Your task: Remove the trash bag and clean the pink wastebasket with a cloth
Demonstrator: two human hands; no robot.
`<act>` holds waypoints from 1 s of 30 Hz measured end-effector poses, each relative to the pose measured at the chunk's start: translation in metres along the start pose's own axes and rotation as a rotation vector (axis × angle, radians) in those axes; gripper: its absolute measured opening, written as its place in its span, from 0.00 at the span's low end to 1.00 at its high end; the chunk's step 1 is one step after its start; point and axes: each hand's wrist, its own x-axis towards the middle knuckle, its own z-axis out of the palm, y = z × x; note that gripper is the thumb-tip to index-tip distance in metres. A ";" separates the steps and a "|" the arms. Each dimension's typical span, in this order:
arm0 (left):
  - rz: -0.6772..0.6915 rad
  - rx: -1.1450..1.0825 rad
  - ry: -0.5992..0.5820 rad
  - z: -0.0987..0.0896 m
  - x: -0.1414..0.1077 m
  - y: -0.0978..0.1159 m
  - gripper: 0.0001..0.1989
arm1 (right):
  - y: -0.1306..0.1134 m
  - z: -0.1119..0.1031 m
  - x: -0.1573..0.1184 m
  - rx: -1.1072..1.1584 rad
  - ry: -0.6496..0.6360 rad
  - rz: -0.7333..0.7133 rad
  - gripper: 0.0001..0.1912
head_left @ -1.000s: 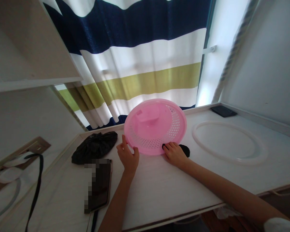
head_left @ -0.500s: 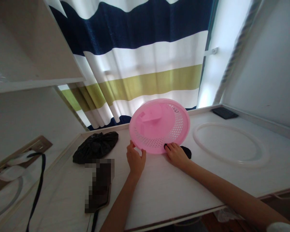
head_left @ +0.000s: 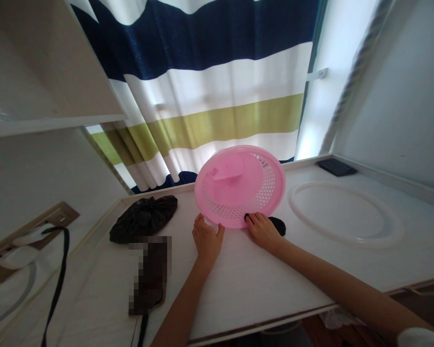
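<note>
A pink plastic basket (head_left: 235, 185) with perforated sides stands tilted on the table, its open face towards me. My left hand (head_left: 207, 241) is at its lower left rim, fingers curled at the edge and thumb apart below. At the bottom of the rim, my right hand (head_left: 262, 232) grips a black cloth (head_left: 278, 225), a small bunch of it showing at the fingertips and the rest behind the hand. The cloth touches the basket's rim. The fingers' undersides are hidden in both hands.
Right of the basket lies a pale ring-shaped rim (head_left: 347, 241) on the white table (head_left: 253, 294). A black flat object (head_left: 336, 166) rests in the far right corner. On the left are a black plastic bag (head_left: 144, 219), a blurred-out phone-like device (head_left: 152, 279) and a wall socket (head_left: 32, 241) with cables.
My left hand has slid slightly right along the lower rim. The basket has shifted very little, and my right hand stays at the same part of the rim with the cloth.
</note>
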 end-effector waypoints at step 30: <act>0.332 -0.062 0.146 -0.022 0.029 -0.008 0.29 | 0.002 -0.007 -0.001 0.030 -0.002 -0.008 0.16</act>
